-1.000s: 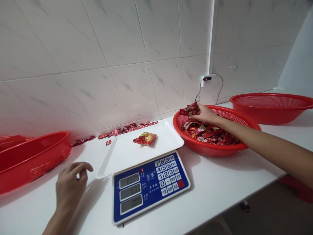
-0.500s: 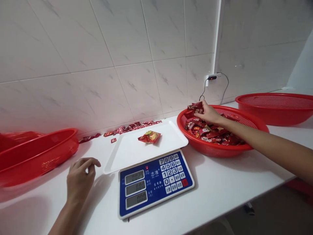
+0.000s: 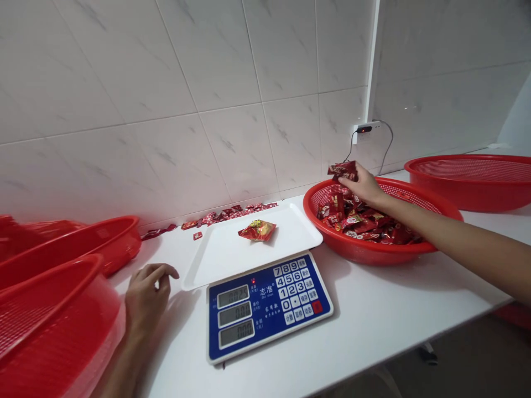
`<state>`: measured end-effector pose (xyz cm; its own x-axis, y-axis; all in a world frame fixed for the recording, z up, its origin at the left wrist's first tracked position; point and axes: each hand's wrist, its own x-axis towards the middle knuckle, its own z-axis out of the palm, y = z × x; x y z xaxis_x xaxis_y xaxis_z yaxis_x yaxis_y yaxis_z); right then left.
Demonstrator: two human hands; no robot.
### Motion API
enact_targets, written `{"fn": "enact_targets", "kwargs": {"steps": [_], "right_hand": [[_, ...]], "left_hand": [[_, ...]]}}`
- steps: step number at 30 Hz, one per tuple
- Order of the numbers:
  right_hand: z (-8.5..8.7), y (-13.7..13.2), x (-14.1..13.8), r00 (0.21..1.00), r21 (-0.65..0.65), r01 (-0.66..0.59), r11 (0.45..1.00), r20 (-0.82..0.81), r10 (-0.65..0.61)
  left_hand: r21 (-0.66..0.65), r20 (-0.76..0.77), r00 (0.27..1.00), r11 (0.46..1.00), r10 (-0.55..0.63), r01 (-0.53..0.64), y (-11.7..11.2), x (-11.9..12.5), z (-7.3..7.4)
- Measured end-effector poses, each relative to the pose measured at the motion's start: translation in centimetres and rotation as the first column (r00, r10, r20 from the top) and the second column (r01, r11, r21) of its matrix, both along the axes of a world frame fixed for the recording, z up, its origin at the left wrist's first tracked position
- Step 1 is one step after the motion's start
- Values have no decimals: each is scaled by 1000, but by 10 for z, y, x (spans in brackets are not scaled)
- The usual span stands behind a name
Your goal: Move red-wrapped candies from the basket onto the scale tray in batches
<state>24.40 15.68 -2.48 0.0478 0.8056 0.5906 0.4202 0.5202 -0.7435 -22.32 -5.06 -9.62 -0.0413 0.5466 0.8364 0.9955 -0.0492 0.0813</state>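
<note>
My right hand is closed on a bunch of red candy packets, held a little above the far left side of a red basket that holds several more red wrapped candies. An electronic scale with a blue keypad panel and a white weighing tray stands in the middle of the counter. One red and gold packet lies on the tray. My left hand rests on the white counter just left of the scale, fingers loosely curled and holding nothing.
An empty red basket sits at the far right. More red baskets are at the left. A row of small red packets lies along the tiled wall. A plugged-in cable hangs from a wall socket. The counter's front edge runs across the lower right.
My right hand has lifted the bunch of packets up out of the basket. The view has shifted left, bringing another red basket into the lower left. My left hand has stayed put.
</note>
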Motion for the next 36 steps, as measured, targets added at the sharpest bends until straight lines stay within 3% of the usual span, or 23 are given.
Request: {"fn": "enact_targets", "kwargs": {"steps": [2,5,7,9,11,13,15,19,22,32,36], "right_hand": [[8,-3,-6,986,-22,-27,999,-167,23],[28,-17,-26,953,-105,-259,960,-192,236],[39,-30,-48,896,-218,-441,871,-55,440],[46,-42,-71,791,-378,-537,754,86,606],[47,-48,-93,662,-544,-544,639,190,725],[43,-47,-107,574,-631,-525,571,233,785],[33,-43,-115,572,-596,-554,582,236,786],[16,-35,-114,697,-373,-612,697,162,699],[13,-37,-112,759,-289,-601,745,83,645],[11,-40,-115,841,-172,-528,832,30,540],[11,-40,-114,874,-199,-477,856,-9,485]], "left_hand": [[0,17,1000,1000,2,-2,1,-1,-2],[-6,41,999,1000,-2,3,3,-1,-6],[-11,53,999,1000,-6,7,3,-1,-7],[-12,60,998,1000,-10,11,3,-2,-8],[-7,62,998,1000,-14,14,3,-2,-8],[-3,61,998,1000,-19,20,4,-3,-8],[-4,59,998,1000,-27,27,5,-4,-9],[-18,60,998,999,-35,36,6,-4,-11],[-26,66,998,999,-25,26,5,-2,-10],[-1,69,997,1000,-15,15,6,-2,-12],[6,75,997,1000,-7,6,7,-3,-15]]}}
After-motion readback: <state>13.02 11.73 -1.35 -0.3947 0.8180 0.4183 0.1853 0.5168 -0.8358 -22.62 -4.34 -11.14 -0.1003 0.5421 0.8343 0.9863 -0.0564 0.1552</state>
